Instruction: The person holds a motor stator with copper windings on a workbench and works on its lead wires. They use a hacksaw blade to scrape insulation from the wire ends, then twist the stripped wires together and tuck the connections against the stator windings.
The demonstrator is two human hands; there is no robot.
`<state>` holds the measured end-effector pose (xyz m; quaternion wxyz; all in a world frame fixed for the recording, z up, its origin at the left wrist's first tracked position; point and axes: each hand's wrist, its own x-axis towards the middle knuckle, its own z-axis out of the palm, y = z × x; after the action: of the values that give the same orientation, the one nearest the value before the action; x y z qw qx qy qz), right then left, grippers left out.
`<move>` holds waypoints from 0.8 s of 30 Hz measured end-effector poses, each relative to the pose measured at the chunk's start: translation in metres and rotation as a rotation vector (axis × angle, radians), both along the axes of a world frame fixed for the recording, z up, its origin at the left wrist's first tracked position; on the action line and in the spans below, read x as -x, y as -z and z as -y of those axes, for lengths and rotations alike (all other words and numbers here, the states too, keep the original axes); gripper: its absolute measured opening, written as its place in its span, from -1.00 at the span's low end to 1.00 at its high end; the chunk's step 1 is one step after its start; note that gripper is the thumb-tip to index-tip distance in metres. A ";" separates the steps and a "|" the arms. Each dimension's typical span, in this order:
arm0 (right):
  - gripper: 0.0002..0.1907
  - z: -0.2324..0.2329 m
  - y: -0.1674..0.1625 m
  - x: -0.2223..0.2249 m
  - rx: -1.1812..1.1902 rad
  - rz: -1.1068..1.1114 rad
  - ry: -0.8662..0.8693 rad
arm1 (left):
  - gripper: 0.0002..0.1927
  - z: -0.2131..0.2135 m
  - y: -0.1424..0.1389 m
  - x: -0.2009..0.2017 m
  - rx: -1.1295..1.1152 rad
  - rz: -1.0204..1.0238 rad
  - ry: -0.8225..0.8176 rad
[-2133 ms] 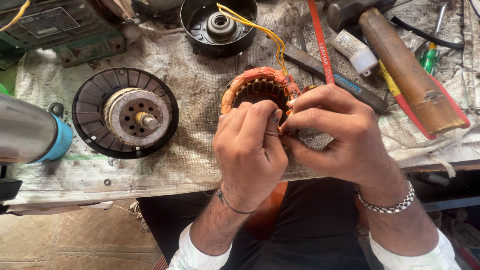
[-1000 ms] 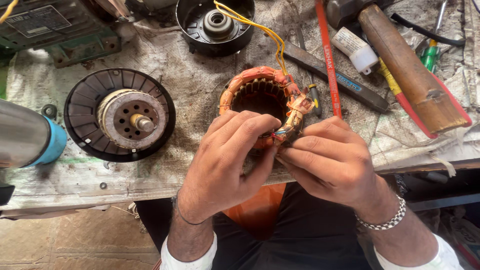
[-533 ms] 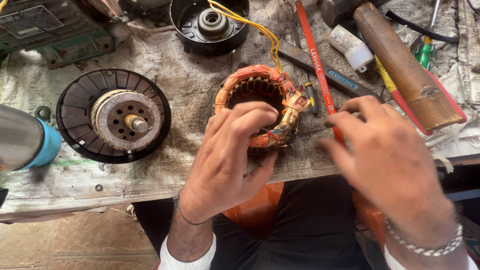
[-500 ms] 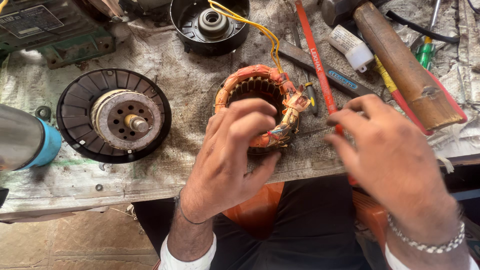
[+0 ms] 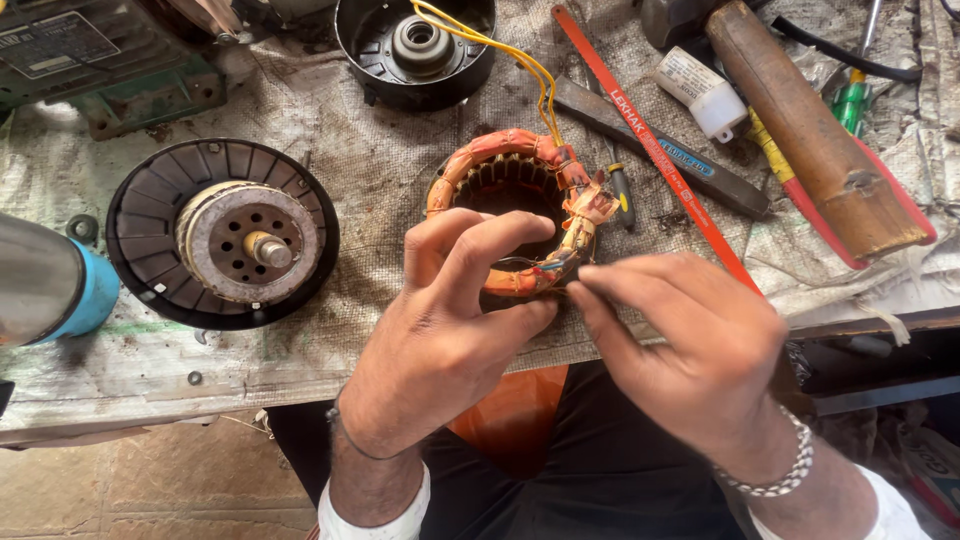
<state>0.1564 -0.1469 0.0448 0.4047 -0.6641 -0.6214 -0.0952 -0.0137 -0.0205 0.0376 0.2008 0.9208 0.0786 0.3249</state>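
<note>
Left hand (image 5: pixel 440 340) gripped the near rim of the orange-wound stator (image 5: pixel 515 210), fingers curled over it. Right hand (image 5: pixel 690 350) pinched thin wires at the stator's near right edge. Stator sat on the worktop (image 5: pixel 330 110), between the black rotor disc (image 5: pixel 222 232) and red hacksaw blade (image 5: pixel 650 130).

**Cluttered repair tabletop**

A tabletop (image 5: pixel 330 120) covered in stained woven sacking carries an orange-wound stator ring (image 5: pixel 515 205) near its front edge, a black finned rotor disc (image 5: pixel 222 233) to the left, a black round housing (image 5: pixel 415 48) at the back, and a red hacksaw blade (image 5: pixel 655 145), a wooden handle (image 5: pixel 815 135) and a white tube (image 5: pixel 702 92) to the right.
</note>
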 end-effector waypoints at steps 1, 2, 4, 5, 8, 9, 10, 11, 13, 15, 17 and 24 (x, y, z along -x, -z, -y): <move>-0.81 -0.001 0.002 0.002 -0.001 -0.002 0.011 | -0.87 -0.001 0.000 0.000 0.011 -0.009 -0.002; -0.79 -0.001 0.004 0.004 0.001 -0.004 0.022 | -0.88 -0.002 -0.001 0.000 0.024 -0.019 -0.005; -0.74 -0.002 0.007 0.005 0.011 -0.026 0.045 | -0.89 -0.004 -0.001 0.000 0.055 -0.024 0.005; -0.70 -0.003 0.009 0.006 0.021 -0.047 0.058 | -0.88 -0.005 -0.001 0.000 0.073 -0.019 0.017; -0.68 -0.005 0.015 0.005 0.028 -0.161 0.050 | -0.87 -0.007 -0.001 0.000 0.107 -0.016 0.038; -0.68 -0.006 0.017 0.005 0.025 -0.207 0.042 | -0.87 -0.007 -0.001 -0.001 0.113 -0.016 0.044; -0.70 -0.006 0.020 0.006 0.019 -0.257 0.032 | -0.86 -0.008 -0.001 -0.001 0.123 -0.013 0.050; -0.72 -0.006 0.022 0.007 0.011 -0.307 0.025 | -0.85 -0.008 0.000 -0.001 0.132 -0.011 0.058; -0.76 -0.006 0.026 0.009 0.003 -0.400 0.025 | -0.85 -0.009 0.001 -0.003 0.142 -0.007 0.066; -0.82 -0.005 0.028 0.011 0.002 -0.488 0.038 | -0.85 -0.009 0.002 -0.003 0.144 -0.006 0.065; -0.83 -0.004 0.029 0.011 0.021 -0.538 0.042 | -0.86 -0.009 0.002 -0.003 0.151 -0.009 0.058; -0.82 -0.006 0.033 0.006 0.063 -0.830 0.052 | -0.86 -0.009 0.003 -0.004 0.160 0.001 0.061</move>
<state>0.1506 -0.1411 0.0115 0.5978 -0.6735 -0.3912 0.1897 -0.0093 -0.0113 0.0346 0.2834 0.9037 0.0759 0.3118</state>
